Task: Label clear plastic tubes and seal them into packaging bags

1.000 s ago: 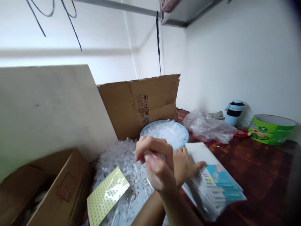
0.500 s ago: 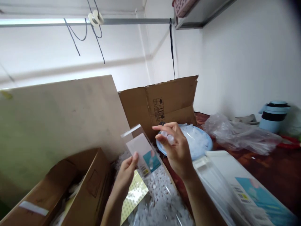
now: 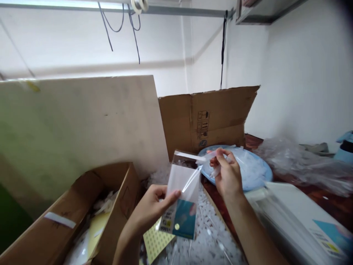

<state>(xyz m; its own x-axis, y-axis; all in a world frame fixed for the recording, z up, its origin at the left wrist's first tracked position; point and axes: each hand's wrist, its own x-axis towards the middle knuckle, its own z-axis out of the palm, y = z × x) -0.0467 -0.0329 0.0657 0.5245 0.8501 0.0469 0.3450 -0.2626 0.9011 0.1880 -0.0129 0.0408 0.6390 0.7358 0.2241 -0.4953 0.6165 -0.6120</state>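
My left hand [image 3: 157,202] is closed on the lower left side of a clear plastic bag [image 3: 183,173], thumb on the front. Inside the bag is a white and teal printed card [image 3: 187,217] with a yellow patch and a barcode. A small round sticker [image 3: 177,226] shows near its bottom. A white strip runs along the bag's top edge. My right hand [image 3: 227,171] pinches a pale translucent strip [image 3: 208,156] at the bag's upper right corner; whether it is part of the bag, I cannot tell. Small translucent plastic pieces [image 3: 216,171] sit in its curled fingers.
Below lie many small white pieces [image 3: 209,235] and a yellow sheet of round stickers [image 3: 157,239]. A blue basin [image 3: 268,171] of translucent pieces stands behind my right hand. An open cardboard box [image 3: 116,209] is at left, more printed packs [image 3: 298,206] at right, crumpled plastic [image 3: 298,158] beyond.
The view has swung right. My left hand has turned the bag more upright and facing me. My right hand has brought its thumb and finger together on the pale strip at the bag's top.
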